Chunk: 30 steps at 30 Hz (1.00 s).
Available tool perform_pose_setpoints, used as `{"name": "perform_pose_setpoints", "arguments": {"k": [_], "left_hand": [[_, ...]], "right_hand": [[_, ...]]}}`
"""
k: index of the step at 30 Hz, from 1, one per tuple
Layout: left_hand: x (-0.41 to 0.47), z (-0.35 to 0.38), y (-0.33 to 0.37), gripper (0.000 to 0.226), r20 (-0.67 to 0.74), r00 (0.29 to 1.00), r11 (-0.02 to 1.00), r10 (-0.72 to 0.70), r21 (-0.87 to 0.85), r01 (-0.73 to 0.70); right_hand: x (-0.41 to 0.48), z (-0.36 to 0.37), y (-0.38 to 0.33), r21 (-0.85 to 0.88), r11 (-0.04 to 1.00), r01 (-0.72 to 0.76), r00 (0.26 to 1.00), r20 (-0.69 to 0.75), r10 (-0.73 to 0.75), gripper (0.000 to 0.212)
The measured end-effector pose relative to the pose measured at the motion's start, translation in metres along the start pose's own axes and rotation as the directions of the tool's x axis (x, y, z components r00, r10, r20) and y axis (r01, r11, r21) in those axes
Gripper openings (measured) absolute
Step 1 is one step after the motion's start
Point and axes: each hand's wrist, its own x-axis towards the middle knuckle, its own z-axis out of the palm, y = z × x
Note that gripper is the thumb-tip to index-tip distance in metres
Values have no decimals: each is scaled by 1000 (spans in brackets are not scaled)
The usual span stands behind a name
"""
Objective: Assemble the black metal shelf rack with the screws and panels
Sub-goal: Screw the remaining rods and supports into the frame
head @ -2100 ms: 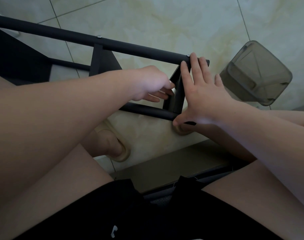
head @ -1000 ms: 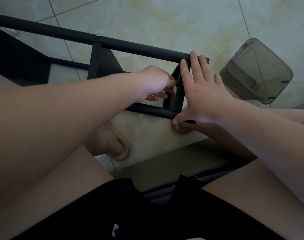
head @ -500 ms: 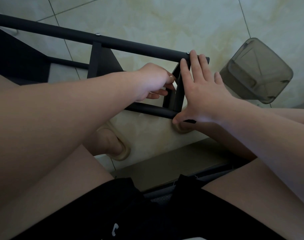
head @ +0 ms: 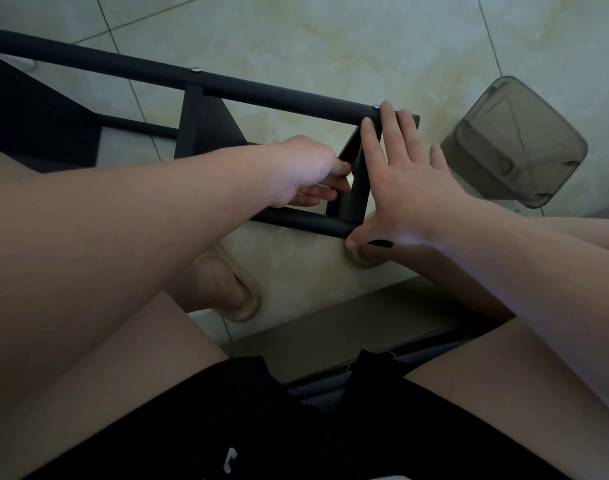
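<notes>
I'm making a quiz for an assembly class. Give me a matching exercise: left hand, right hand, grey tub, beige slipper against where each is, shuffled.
1 left hand
2 right hand
3 grey tub
4 beige slipper

A on floor tiles right of the rack
B flat against the end panel, outer side
C on a foot, nearer than the lower rail
D fingertips at the end panel's inner side

Pairs: 1-D, 2-B, 3-A, 4-C

Blk shorts [head: 261, 427], 2 beige slippers [head: 251, 301]

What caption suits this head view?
Right hand pressed flat on end panel of black rack; left hand reaches to its inner side.
</notes>
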Motion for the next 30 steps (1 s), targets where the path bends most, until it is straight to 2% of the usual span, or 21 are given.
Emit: {"name": "perform_pose_setpoints", "arguments": {"k": [17,23,30], "left_hand": [[1,3,-1,16,35,999,998,3,57,-5],[2,1,0,17,-3,1000,988,16,156,-15],[5,-4,-1,15,16,999,962,48,266,-51]], "right_hand": [[0,-2,1,-7,1000,-4,1000,16,4,154],[-1,-2,0,-4,1000,-1,1000,19,1,154],[1,2,1,-8,1000,7,1000,5,-7,155]]}}
